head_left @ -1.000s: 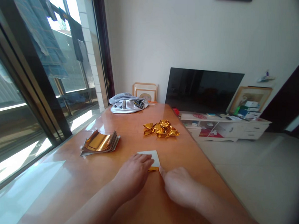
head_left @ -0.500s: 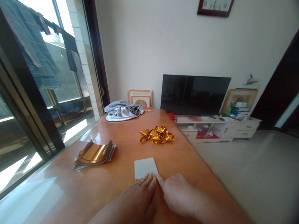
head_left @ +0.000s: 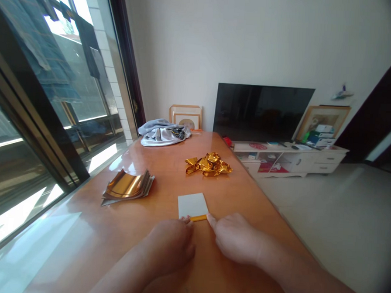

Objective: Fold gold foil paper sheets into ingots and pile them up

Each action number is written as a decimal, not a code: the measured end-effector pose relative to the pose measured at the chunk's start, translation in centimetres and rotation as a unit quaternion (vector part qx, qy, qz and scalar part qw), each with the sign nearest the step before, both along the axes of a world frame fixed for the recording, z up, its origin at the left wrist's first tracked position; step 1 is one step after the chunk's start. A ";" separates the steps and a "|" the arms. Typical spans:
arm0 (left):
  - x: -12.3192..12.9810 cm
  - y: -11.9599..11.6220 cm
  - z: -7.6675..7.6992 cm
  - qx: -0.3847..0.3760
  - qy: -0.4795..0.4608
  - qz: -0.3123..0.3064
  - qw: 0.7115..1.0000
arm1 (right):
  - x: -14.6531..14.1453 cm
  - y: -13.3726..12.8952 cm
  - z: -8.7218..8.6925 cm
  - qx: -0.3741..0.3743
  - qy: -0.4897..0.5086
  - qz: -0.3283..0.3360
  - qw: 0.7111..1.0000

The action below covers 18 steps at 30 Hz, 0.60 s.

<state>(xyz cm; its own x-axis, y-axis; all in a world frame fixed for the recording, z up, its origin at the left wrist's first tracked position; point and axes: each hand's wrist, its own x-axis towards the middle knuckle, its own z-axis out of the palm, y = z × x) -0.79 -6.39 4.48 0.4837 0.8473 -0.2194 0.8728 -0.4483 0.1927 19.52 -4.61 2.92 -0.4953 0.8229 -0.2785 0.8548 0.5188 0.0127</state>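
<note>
A pale square sheet [head_left: 193, 205] lies flat on the wooden table [head_left: 167, 180], with a narrow gold fold along its near edge. My left hand [head_left: 174, 239] is at the near left corner of the sheet, fingers bent together over the fold's left end; whether they pinch it is hidden. The right forefinger presses the fold's right end, while the other fingers of my right hand [head_left: 231, 238] are curled in. Left of the sheet rests a curved stack of gold foil sheets [head_left: 128, 186]. Crumpled or folded gold foil pieces [head_left: 210, 165] lie beyond it.
Bundled grey cloth [head_left: 165, 132] sits at the table's far left end. A television [head_left: 263, 113] stands on a white cabinet [head_left: 325, 162] beyond the table. Glass sliding doors [head_left: 34, 155] run along the left side.
My left hand has slid left along the fold, uncovering the gold strip. The right hand stays at the right corner. The camera view has tilted down slightly.
</note>
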 end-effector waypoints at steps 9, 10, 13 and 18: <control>-0.2 -0.2 1.4 0.019 0.045 0.069 0.996 | -0.1 -0.1 0.3 -0.002 0.021 -0.010 1.000; -0.4 -0.1 1.3 0.024 0.041 0.072 0.996 | 0.0 -0.1 0.2 -0.002 0.023 -0.011 1.000; -1.1 0.7 0.7 0.059 0.020 0.078 0.995 | 0.0 -0.1 0.0 0.004 0.016 -0.010 1.000; -2.0 2.5 0.0 0.124 -0.007 0.147 0.981 | 0.0 0.4 -0.2 0.031 0.040 -0.019 0.999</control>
<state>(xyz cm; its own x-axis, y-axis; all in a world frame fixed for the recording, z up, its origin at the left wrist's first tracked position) -2.76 -3.94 4.47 0.2122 0.9771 0.0155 0.9695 -0.2125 0.1221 19.57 -4.20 2.73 -0.4821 0.8558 -0.1875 0.8733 0.4865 -0.0252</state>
